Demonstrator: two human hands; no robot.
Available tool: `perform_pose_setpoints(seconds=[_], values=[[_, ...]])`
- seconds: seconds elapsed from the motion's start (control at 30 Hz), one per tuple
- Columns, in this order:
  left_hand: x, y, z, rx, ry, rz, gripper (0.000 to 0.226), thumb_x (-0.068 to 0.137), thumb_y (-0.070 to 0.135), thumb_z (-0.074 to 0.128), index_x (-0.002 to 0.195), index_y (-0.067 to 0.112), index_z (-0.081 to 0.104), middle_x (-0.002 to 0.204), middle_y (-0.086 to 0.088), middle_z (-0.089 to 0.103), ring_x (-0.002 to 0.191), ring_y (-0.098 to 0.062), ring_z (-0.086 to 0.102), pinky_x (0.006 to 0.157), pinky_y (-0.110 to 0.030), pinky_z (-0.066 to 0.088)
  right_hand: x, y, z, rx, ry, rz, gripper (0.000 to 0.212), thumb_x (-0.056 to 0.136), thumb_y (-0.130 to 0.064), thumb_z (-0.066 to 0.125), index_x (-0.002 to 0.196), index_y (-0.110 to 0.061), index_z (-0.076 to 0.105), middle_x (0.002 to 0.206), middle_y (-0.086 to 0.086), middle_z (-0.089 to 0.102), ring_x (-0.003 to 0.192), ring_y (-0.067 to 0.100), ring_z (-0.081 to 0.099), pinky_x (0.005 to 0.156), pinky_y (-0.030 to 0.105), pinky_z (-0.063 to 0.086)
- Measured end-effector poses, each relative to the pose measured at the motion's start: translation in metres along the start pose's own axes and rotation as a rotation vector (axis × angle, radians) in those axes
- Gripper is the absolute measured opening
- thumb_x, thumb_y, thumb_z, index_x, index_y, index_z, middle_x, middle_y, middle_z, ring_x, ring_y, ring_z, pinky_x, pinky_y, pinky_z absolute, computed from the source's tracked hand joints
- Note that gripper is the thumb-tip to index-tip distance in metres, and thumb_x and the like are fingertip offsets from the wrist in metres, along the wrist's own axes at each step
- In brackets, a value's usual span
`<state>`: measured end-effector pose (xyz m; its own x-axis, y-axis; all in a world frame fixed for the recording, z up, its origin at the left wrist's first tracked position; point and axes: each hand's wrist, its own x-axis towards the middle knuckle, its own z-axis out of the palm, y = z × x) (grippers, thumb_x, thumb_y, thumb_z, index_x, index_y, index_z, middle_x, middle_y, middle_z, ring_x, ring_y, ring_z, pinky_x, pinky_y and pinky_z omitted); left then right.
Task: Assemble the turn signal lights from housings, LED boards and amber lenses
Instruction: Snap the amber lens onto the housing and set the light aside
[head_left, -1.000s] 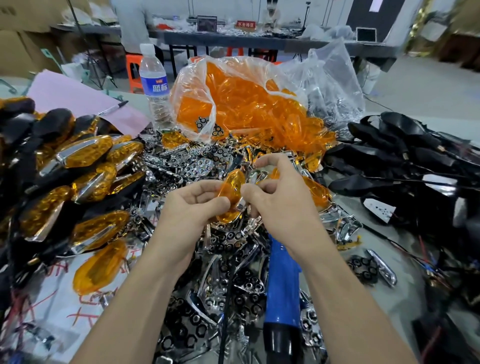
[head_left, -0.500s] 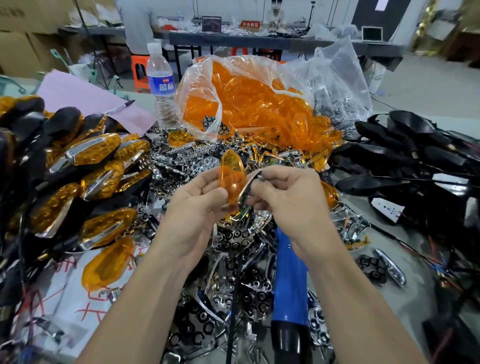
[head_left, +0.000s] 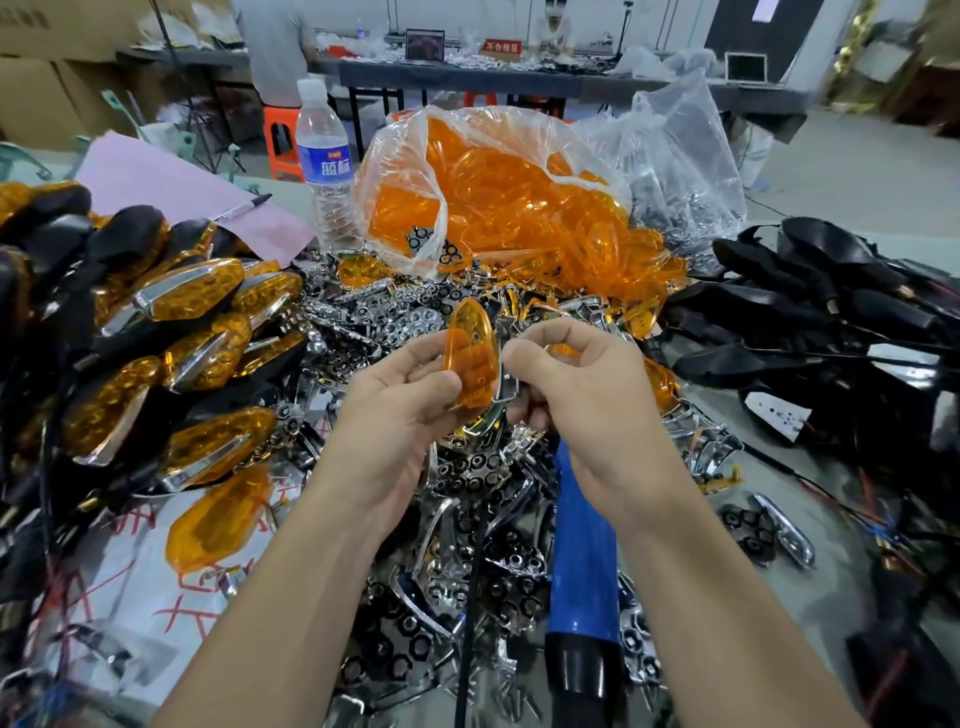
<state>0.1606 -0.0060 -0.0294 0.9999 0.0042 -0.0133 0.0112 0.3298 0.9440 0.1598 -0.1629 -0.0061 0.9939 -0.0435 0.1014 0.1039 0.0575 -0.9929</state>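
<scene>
My left hand (head_left: 400, 410) holds an amber lens (head_left: 471, 358) upright between thumb and fingers above the parts pile. My right hand (head_left: 576, 384) pinches a curved chrome trim piece (head_left: 501, 395) against the lens's right edge. A clear bag of amber lenses (head_left: 498, 202) lies open behind. Chrome LED reflector pieces (head_left: 415, 322) cover the table's middle. Black housings with wires (head_left: 831, 312) are heaped at the right. Assembled turn signals (head_left: 171, 322) with amber lenses are stacked at the left.
A blue-handled tool (head_left: 584, 561) lies under my right forearm. A water bottle (head_left: 324, 166) stands behind the pile, beside a pink sheet (head_left: 171, 192) with a pen. A loose amber lens (head_left: 218, 519) lies at lower left. A person stands at a far table.
Both hands rose slightly with the lens. The lens turned from lying flat to standing upright, and my right hand brought the chrome trim against its edge.
</scene>
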Motion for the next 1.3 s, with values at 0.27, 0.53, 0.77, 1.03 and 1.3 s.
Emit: perform_pose_setpoints(seconds=[0.27, 0.53, 0.77, 1.03, 1.3], values=[[-0.002, 0.001, 0.002, 0.018, -0.028, -0.002, 0.035, 0.094, -0.012, 0.054, 0.117, 0.011, 0.068, 0.085, -0.002, 0.079, 0.082, -0.016, 0.076, 0.075, -0.03, 0.063, 0.004, 0.002, -0.006, 0.028, -0.032, 0.106, 0.015, 0.091, -0.008, 0.076, 0.104, -0.015, 0.08, 0.083, -0.001, 0.078, 0.062, 0.003, 0.066, 0.053, 0.012, 0.047], [-0.004, 0.003, 0.002, 0.019, 0.0, -0.009, 0.032, 0.092, -0.012, 0.056, 0.112, 0.01, 0.069, 0.101, -0.011, 0.079, 0.095, -0.023, 0.076, 0.093, -0.041, 0.061, 0.004, 0.001, -0.008, 0.042, 0.014, 0.147, 0.019, 0.09, 0.0, 0.062, 0.078, -0.012, 0.071, 0.079, 0.012, 0.073, 0.053, 0.012, 0.055, 0.045, 0.018, 0.04], [-0.005, 0.004, -0.001, 0.009, -0.006, -0.022, 0.024, 0.09, -0.01, 0.062, 0.104, 0.009, 0.068, 0.095, -0.011, 0.08, 0.084, -0.019, 0.078, 0.07, -0.028, 0.062, 0.006, 0.004, -0.009, 0.028, 0.023, 0.079, 0.017, 0.093, -0.002, 0.066, 0.088, -0.013, 0.055, 0.084, 0.028, 0.073, 0.047, 0.017, 0.054, 0.042, 0.023, 0.038], [-0.004, 0.003, -0.004, 0.015, 0.01, -0.034, 0.022, 0.089, -0.007, 0.064, 0.103, 0.01, 0.069, 0.093, -0.01, 0.079, 0.081, -0.021, 0.076, 0.069, -0.029, 0.061, 0.005, 0.002, -0.013, 0.028, -0.015, -0.038, 0.01, 0.083, -0.008, 0.085, 0.081, -0.012, 0.076, 0.064, 0.012, 0.071, 0.051, 0.016, 0.059, 0.047, 0.021, 0.046], [-0.006, 0.001, -0.001, 0.085, -0.006, 0.027, 0.021, 0.09, -0.006, 0.065, 0.101, 0.011, 0.069, 0.081, 0.001, 0.076, 0.076, -0.016, 0.073, 0.092, -0.049, 0.058, 0.0, 0.004, -0.003, -0.198, 0.039, -0.171, 0.025, 0.081, -0.022, 0.089, 0.099, -0.02, 0.072, 0.061, 0.004, 0.073, 0.048, 0.015, 0.065, 0.049, 0.026, 0.049]])
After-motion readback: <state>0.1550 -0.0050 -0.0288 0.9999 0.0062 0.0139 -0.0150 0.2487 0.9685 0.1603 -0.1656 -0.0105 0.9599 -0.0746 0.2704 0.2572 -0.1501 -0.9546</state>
